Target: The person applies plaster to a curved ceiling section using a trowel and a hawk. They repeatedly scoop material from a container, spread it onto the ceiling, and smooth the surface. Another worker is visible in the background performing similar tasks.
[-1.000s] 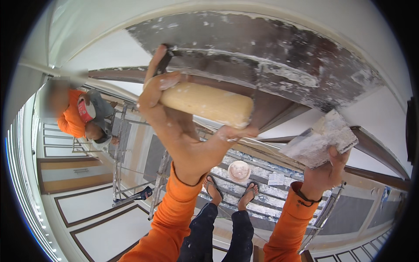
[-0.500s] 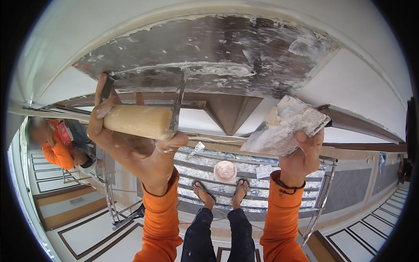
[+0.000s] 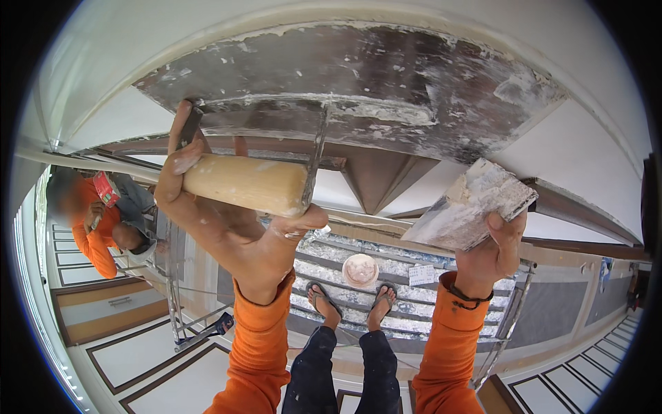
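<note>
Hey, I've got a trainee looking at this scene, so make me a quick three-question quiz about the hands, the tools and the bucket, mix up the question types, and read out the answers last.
1. Multiple choice: What does the person's left hand hold?
A) A clear glass jar
B) A cream-yellow rounded handle
C) A green sponge

2. True or false: The round pale pink bucket sits to the left of the white rectangular sheet in the picture.

3. Fill in: The right hand holds a flat, white-smeared rectangular blade, and the long fabric sleeve on that arm is ____.

Key: 1. B; 2. True; 3. orange.
</note>
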